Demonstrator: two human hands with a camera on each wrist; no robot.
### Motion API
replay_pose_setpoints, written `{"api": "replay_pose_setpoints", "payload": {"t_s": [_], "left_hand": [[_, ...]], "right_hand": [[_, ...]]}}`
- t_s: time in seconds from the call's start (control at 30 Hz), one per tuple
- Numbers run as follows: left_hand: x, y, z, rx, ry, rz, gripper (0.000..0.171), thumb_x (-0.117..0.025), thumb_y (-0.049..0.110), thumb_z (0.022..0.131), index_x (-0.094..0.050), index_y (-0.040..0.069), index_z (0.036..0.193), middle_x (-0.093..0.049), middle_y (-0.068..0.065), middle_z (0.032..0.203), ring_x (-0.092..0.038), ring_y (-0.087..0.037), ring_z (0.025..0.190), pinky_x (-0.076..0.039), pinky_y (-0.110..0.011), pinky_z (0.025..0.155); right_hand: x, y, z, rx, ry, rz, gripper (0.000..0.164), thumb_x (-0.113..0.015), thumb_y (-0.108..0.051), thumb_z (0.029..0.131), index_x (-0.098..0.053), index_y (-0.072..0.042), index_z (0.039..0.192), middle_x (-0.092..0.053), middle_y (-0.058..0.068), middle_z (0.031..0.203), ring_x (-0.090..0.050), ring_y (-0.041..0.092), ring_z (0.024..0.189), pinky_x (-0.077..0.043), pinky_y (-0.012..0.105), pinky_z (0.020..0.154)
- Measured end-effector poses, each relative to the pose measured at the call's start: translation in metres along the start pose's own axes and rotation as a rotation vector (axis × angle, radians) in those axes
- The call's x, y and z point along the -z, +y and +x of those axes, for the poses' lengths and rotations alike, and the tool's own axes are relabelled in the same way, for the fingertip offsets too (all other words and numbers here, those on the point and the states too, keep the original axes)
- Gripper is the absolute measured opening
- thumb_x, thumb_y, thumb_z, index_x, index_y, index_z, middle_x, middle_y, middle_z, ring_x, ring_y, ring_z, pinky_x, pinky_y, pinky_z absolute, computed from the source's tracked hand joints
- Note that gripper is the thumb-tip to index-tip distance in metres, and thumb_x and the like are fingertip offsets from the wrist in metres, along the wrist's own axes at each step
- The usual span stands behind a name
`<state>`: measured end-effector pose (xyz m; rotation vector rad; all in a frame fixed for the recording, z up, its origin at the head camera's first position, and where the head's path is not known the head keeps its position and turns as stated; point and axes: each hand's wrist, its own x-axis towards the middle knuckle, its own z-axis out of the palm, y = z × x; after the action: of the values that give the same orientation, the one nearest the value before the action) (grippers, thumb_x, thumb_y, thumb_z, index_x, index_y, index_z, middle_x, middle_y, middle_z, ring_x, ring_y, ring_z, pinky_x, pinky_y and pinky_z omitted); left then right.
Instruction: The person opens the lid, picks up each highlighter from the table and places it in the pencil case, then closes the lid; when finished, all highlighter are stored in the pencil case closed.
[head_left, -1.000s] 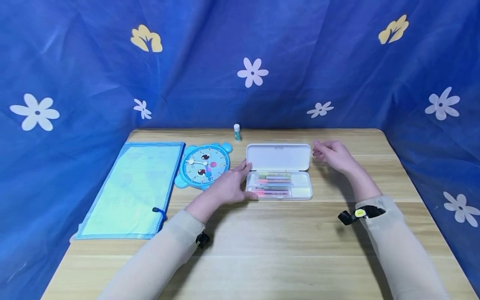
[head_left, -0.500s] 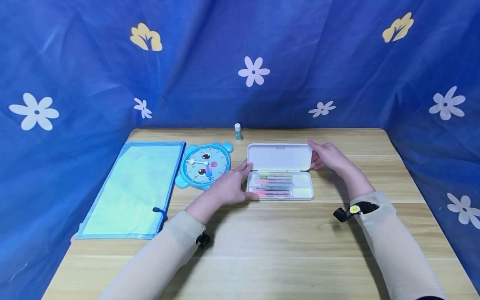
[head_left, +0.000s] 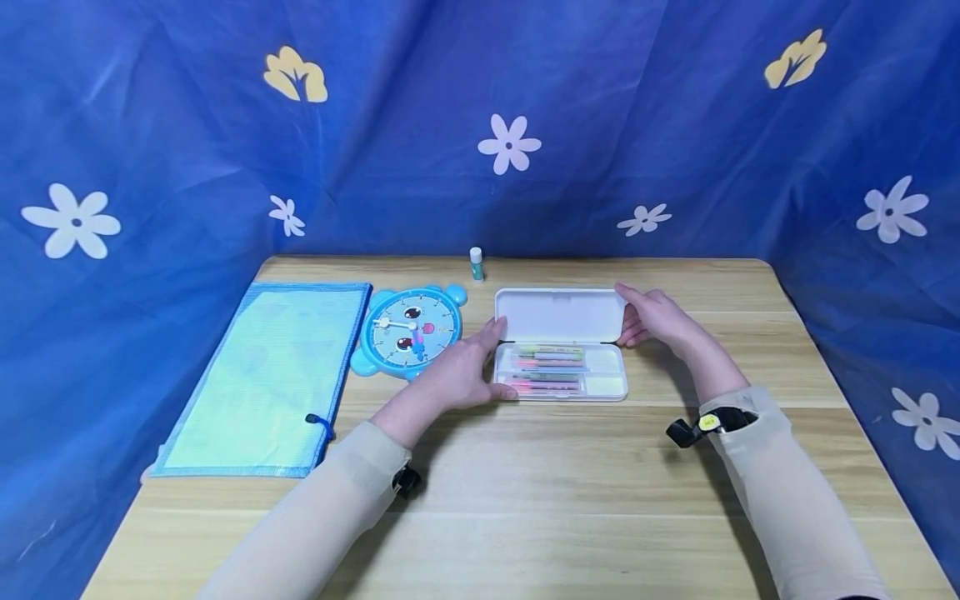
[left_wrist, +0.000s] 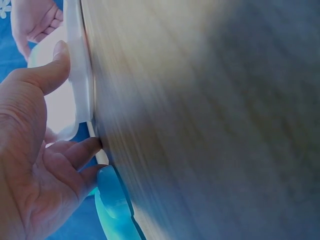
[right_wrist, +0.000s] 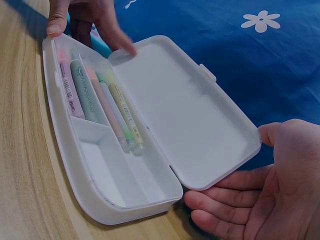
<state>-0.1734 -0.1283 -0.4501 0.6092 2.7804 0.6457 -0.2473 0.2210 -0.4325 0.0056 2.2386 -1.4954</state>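
A white pencil case (head_left: 606,386) lies on the wooden table, its lid (head_left: 558,317) raised toward the back. Several pastel highlighters (right_wrist: 102,100) fill the left part of its divided tray. My left hand (head_left: 463,371) holds the case's left end, thumb at the front corner and fingers by the hinge and lid edge. At the opposite end, my right hand (head_left: 657,321) pinches the lid's outer right corner, the thumb on its rim and the other fingers behind and below it, as the right wrist view shows.
A blue bear-faced toy clock (head_left: 408,329) lies close to the left hand. Further left is a blue mesh zip folder (head_left: 262,379). Near the back edge a glue stick (head_left: 476,265) stands upright. Blue flowered cloth (head_left: 390,167) hangs behind the table (head_left: 525,500).
My right hand has moved left from beside the case to the lid's right corner and taken hold of it. The left hand and the case stay in place.
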Motion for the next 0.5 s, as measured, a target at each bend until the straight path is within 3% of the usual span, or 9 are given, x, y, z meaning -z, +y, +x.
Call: {"api": "replay_pose_setpoints", "payload": {"t_s": [0.13, 0.27, 0.5], "left_hand": [[-0.0008, 0.0, 0.0001, 0.018, 0.033, -0.038, 0.147, -0.094, 0.057, 0.075, 0.012, 0.022, 0.17, -0.054, -0.022, 0.153, -0.064, -0.038, 0.125, -0.05, -0.045, 0.109], [-0.0007, 0.0005, -0.0002, 0.041, 0.042, -0.042, 0.156, -0.095, 0.057, 0.073, 0.026, 0.019, 0.165, -0.065, -0.028, 0.136, -0.068, -0.039, 0.116, -0.053, -0.048, 0.103], [0.0006, 0.0015, -0.0011, 0.046, 0.036, -0.058, 0.148, -0.096, 0.055, 0.073, 0.007, 0.012, 0.17, -0.068, -0.026, 0.132, -0.069, -0.038, 0.114, -0.054, -0.048, 0.102]], "right_hand": [[-0.0007, 0.001, -0.0011, 0.01, -0.002, 0.005, 0.071, -0.043, -0.054, 0.112, -0.063, 0.012, 0.1, -0.071, 0.016, 0.083, -0.074, 0.025, 0.073, -0.063, 0.039, 0.073], [-0.0018, 0.0018, -0.0023, 0.026, 0.003, 0.014, 0.07, -0.043, -0.053, 0.112, -0.063, 0.012, 0.097, -0.071, 0.017, 0.083, -0.074, 0.026, 0.074, -0.064, 0.039, 0.073], [-0.0039, 0.0058, -0.006, 0.071, 0.017, 0.041, 0.071, -0.043, -0.05, 0.113, -0.067, 0.017, 0.108, -0.073, 0.019, 0.088, -0.074, 0.026, 0.078, -0.063, 0.038, 0.077]]}}
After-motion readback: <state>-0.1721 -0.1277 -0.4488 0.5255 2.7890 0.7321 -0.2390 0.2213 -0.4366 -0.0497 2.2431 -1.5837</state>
